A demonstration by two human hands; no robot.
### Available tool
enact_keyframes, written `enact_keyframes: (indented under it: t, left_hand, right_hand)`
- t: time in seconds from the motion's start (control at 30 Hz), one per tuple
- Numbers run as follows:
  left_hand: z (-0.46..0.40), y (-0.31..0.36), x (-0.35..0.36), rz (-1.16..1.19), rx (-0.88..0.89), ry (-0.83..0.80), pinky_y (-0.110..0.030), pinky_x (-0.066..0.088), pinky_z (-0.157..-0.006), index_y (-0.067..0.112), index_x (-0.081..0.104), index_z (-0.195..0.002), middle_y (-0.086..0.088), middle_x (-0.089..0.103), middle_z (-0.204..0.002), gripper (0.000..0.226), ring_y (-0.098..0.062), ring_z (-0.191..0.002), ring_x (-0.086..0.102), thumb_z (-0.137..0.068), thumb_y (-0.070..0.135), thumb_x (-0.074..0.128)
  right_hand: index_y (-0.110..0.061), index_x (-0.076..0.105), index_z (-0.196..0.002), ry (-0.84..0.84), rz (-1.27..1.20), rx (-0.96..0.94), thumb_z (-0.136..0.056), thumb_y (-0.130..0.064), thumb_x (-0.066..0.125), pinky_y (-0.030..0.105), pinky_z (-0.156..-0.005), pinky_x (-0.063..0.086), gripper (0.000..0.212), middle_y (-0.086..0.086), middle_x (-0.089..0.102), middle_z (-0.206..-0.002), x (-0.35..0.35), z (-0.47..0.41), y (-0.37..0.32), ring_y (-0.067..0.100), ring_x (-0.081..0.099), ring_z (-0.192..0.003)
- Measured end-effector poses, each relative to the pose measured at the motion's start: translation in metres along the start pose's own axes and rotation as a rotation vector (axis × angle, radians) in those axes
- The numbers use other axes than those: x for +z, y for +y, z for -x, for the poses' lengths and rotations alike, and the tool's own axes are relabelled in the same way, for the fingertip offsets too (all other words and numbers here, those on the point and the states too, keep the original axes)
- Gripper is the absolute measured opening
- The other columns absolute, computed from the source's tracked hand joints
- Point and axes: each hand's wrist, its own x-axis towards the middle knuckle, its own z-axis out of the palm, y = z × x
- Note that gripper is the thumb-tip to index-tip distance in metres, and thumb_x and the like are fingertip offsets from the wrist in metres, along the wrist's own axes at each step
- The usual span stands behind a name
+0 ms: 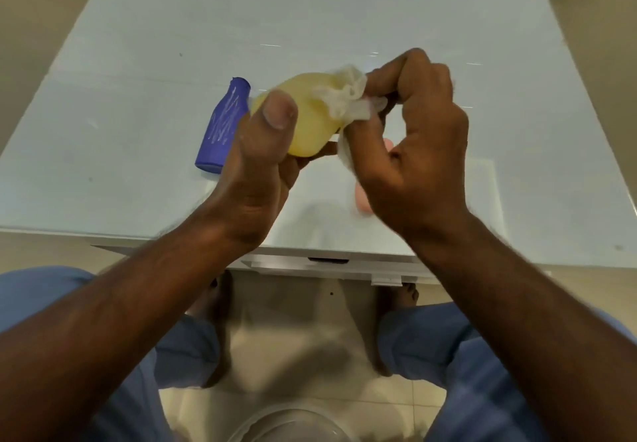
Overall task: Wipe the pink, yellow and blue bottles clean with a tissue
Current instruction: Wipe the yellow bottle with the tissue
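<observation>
My left hand [256, 166] grips the yellow bottle [310, 111] above the table, thumb on its top side. My right hand [413, 138] presses a crumpled white tissue [348, 100] against the bottle's right end. The blue bottle [224, 124], streaked with white marks, lies on its side on the table just left of my left hand. The pink bottle [363, 205] lies on the table beneath my right hand, and only a small part of it shows.
The pale glass-topped table [344, 11] stretches away behind the bottles. Its near edge runs under my forearms. A clear round container [293, 424] sits on the tiled floor between my legs.
</observation>
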Motion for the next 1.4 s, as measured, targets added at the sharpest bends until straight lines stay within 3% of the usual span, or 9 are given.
enact_keyframes:
  t: [0.1,0.27,0.53,0.7,0.87,1.03,1.13,1.23,1.4]
  left_hand:
    - [0.001,0.001,0.001,-0.102,0.011,0.023,-0.061,0.042,-0.113,0.009,0.055,-0.136,-0.018,0.058,-0.142,0.126,-0.036,-0.133,0.057,-0.043,0.094,0.070]
    - [-0.004,0.003,-0.005,-0.233,0.028,-0.021,-0.060,0.051,-0.100,0.003,0.059,-0.120,-0.006,0.067,-0.105,0.106,-0.033,-0.108,0.066,-0.059,0.089,0.067]
    - [-0.010,0.000,-0.005,-0.259,-0.011,0.062,-0.048,0.056,-0.096,0.017,0.064,-0.125,-0.009,0.073,-0.121,0.108,-0.030,-0.113,0.070,-0.049,0.094,0.065]
    - [-0.013,-0.001,-0.005,-0.221,-0.028,0.075,-0.042,0.058,-0.091,0.034,0.072,-0.104,-0.003,0.075,-0.113,0.079,-0.027,-0.110,0.071,-0.050,0.091,0.066]
    - [-0.013,-0.001,-0.006,-0.289,0.014,0.014,-0.052,0.056,-0.099,0.016,0.064,-0.126,-0.009,0.071,-0.123,0.098,-0.028,-0.117,0.068,-0.061,0.089,0.063]
    - [-0.006,-0.001,-0.007,-0.403,0.157,-0.038,-0.013,0.053,-0.082,0.010,0.049,-0.132,0.014,0.063,-0.111,0.089,0.004,-0.104,0.065,-0.075,0.077,0.058]
    - [-0.007,-0.002,-0.007,-0.401,0.144,-0.035,-0.016,0.054,-0.081,0.015,0.052,-0.128,0.016,0.065,-0.107,0.086,-0.001,-0.102,0.066,-0.073,0.080,0.059]
    - [-0.012,-0.003,-0.010,-0.393,0.147,-0.029,-0.028,0.057,-0.083,0.000,0.055,-0.128,-0.005,0.066,-0.107,0.095,-0.016,-0.100,0.067,-0.076,0.079,0.059]
    - [-0.007,-0.006,-0.011,-0.515,0.205,-0.077,-0.018,0.052,-0.081,0.007,0.045,-0.140,0.013,0.062,-0.115,0.102,-0.010,-0.103,0.067,-0.071,0.079,0.066]
  right_hand:
    - [-0.008,0.062,-0.091,0.009,0.043,0.114,-0.092,-0.011,0.067,0.025,-0.070,0.044,0.005,-0.010,0.054,-0.086,0.000,-0.003,0.003,0.017,0.053,-0.086]
    - [-0.002,0.062,-0.088,-0.065,-0.125,-0.063,-0.090,-0.001,0.066,0.023,-0.066,0.043,0.005,-0.005,0.050,-0.083,-0.003,0.012,-0.019,0.021,0.053,-0.073]
    - [-0.010,0.068,-0.110,0.029,-0.273,0.399,-0.102,-0.010,0.061,0.020,-0.069,0.055,0.011,0.013,0.071,-0.108,-0.004,-0.011,0.008,0.011,0.068,-0.083]
    - [-0.014,0.076,-0.106,-0.013,-0.300,0.381,-0.097,0.003,0.060,0.022,-0.081,0.061,0.025,0.004,0.077,-0.105,-0.001,-0.009,0.007,0.012,0.075,-0.095]
    - [-0.014,0.072,-0.118,-0.089,-0.354,0.234,-0.097,-0.003,0.058,0.009,-0.086,0.054,0.027,0.014,0.070,-0.120,-0.001,-0.005,-0.003,0.011,0.068,-0.109]
    - [-0.007,0.073,-0.121,-0.088,-0.372,0.248,-0.098,-0.002,0.067,0.020,-0.086,0.060,0.024,0.009,0.073,-0.109,-0.004,-0.009,0.005,0.012,0.073,-0.104]
    - [-0.005,0.061,-0.137,-0.150,-0.422,0.265,-0.095,0.004,0.069,0.026,-0.088,0.062,0.043,0.010,0.069,-0.108,-0.005,-0.008,0.008,0.016,0.070,-0.102]
    - [-0.008,0.069,-0.116,-0.158,-0.390,0.122,-0.094,0.004,0.071,0.025,-0.083,0.059,0.025,0.016,0.069,-0.109,-0.005,-0.004,0.002,0.022,0.070,-0.101]
    - [-0.013,0.074,-0.091,-0.050,-0.365,0.251,-0.092,0.004,0.070,0.032,-0.080,0.061,0.018,0.006,0.074,-0.091,-0.007,-0.011,0.014,0.018,0.073,-0.091]
